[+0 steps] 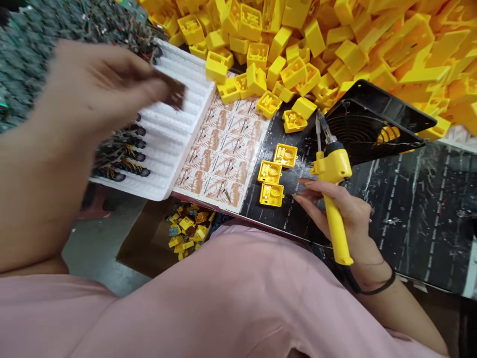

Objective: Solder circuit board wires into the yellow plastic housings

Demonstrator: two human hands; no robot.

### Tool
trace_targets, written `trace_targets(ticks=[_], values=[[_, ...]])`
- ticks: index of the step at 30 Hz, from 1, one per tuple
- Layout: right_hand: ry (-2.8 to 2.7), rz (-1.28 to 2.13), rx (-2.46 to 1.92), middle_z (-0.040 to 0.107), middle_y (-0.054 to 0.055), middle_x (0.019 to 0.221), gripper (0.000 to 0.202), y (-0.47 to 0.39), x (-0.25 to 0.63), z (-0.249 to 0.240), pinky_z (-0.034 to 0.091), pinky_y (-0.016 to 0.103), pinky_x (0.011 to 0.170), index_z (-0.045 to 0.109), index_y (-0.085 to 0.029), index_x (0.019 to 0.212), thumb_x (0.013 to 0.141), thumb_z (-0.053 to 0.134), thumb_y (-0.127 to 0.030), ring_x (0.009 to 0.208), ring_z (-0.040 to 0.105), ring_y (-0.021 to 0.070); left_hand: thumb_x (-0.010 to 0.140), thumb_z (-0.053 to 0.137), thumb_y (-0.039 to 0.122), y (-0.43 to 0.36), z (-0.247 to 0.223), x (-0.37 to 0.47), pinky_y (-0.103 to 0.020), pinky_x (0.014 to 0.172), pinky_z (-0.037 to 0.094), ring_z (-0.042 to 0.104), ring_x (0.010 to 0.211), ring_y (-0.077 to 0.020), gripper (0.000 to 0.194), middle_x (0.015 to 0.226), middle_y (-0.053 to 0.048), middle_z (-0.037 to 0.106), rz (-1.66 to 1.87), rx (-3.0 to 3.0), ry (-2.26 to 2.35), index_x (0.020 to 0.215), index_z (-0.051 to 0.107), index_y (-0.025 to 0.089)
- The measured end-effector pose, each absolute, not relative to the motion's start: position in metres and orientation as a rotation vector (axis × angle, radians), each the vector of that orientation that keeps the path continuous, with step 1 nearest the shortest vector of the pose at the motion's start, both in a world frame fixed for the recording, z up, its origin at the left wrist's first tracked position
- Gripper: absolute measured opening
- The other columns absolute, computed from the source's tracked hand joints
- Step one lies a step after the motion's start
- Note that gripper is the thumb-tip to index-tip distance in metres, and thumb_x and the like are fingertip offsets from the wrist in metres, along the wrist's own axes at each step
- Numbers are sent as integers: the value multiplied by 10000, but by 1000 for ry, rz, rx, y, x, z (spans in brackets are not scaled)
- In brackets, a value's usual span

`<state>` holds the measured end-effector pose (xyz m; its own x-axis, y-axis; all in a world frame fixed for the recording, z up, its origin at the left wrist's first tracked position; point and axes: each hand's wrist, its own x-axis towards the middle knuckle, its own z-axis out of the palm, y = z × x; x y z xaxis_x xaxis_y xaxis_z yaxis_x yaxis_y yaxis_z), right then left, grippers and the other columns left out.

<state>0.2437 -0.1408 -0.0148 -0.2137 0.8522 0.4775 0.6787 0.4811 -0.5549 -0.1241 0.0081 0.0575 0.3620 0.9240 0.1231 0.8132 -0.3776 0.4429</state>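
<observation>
Over the white foam tray (179, 124), my left hand (100, 89) pinches a small dark brown piece (174, 92), blurred by motion. My right hand (339, 209) holds a yellow soldering gun (335, 199) with its metal tip pointing up and away; thumb and index finger stick out to the left of the handle. Three open yellow housings lie left of that hand on the black mat: a lower one (272, 194), a middle one (270, 172) and an upper one (285, 155). Each has round speaker-like holes or a round recess inside.
A large heap of yellow housings (261, 54) covers the back. A black fan (357, 124) stands behind the soldering gun. Wired green parts (44, 44) are piled at the left. Below the table edge is a cardboard box (145, 243) with yellow pieces.
</observation>
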Motion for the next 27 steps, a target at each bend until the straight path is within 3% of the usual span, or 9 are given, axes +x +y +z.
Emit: trace_targets(ticks=[2,5,7,10,13,15,19,23,27], values=[[-1948,327,-1242,808,37,1145,423,-137,235,-11,684,303,859,621,-273,1261,901,844,-263,950,812,220,974,668,409,-1,58,-82,-379,908,625,752,920,-177,240,1018,-3,842,494,2011,1332,1076,801,237],[-1951,372,-1210,782,76,1235,471,-132,221,-6,660,339,987,594,-264,1276,893,849,-369,1150,772,260,899,648,369,-16,47,-27,-326,781,577,752,809,-185,233,864,-31,823,237,2017,934,954,811,212],[-1937,371,-1189,789,50,1194,420,-129,214,-4,658,312,976,589,-274,1273,926,817,-334,1110,784,231,883,618,332,-24,37,-6,-316,803,563,760,855,-198,245,889,-27,810,178,2045,796,997,798,211],[-1859,338,-1198,795,-22,1061,347,-129,210,-4,667,242,851,582,-295,1234,957,765,-198,893,805,159,875,617,281,-31,24,4,-304,831,577,756,919,-191,308,1031,-58,791,270,1942,773,1148,737,205],[-1794,196,-1227,795,-40,1007,398,-133,215,-7,667,237,781,588,-308,1226,923,788,-145,802,798,154,886,663,299,-35,12,-1,-299,811,604,766,892,-166,436,1281,-126,743,342,1652,830,1314,655,219],[-1797,91,-1219,802,-35,1009,487,-135,219,-10,671,255,799,598,-328,1285,898,803,-115,823,804,172,900,687,340,-39,5,-4,-320,829,617,790,915,-184,472,1318,-147,743,322,1455,822,1356,651,227],[-1890,-77,-1157,812,-28,1018,625,-136,227,-11,673,267,801,574,-366,1423,899,796,-107,851,809,193,911,704,450,-53,5,-2,-393,991,605,764,1169,-267,367,1184,-96,818,269,1391,743,1194,790,233],[-1993,-199,-1142,817,-10,1052,652,-139,230,-11,676,281,838,513,-348,1509,943,747,-125,867,807,204,969,652,517,-66,17,9,-438,1208,483,644,1384,-266,364,1346,-78,769,457,1627,798,1136,830,246],[-2025,-185,-1149,811,-14,1078,663,-144,230,-16,656,269,889,462,-345,1554,974,716,-149,926,797,190,938,726,573,-72,17,23,-417,1150,532,724,1232,-256,373,1199,-77,819,699,1354,872,1002,844,226]])
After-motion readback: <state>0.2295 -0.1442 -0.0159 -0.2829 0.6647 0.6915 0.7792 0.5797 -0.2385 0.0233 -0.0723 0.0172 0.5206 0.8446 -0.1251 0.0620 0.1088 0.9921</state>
